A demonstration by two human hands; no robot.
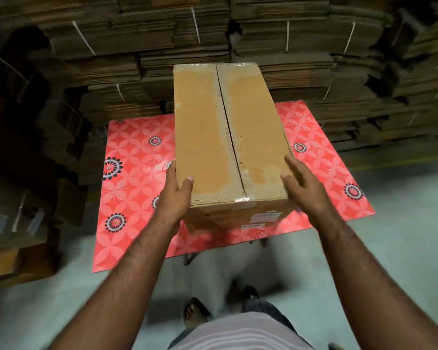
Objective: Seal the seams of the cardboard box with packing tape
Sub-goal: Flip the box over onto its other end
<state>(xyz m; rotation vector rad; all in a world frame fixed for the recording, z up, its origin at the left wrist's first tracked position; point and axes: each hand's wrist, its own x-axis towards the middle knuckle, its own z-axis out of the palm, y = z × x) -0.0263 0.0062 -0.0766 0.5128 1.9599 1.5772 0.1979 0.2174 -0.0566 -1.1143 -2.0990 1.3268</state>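
A long brown cardboard box stands on a low table with a red patterned top. Its two top flaps are closed and meet in a dark centre seam running away from me. Clear tape glints at the near and far ends of the seam. My left hand grips the box's near left corner, thumb on top and fingers down the side. My right hand presses against the near right edge, fingers spread along the side. No tape roll is in view.
Tall stacks of flattened cardboard tied with white string wall in the back and right. More cardboard piles stand at the left. A pale concrete floor lies around the table. My feet in sandals stand below.
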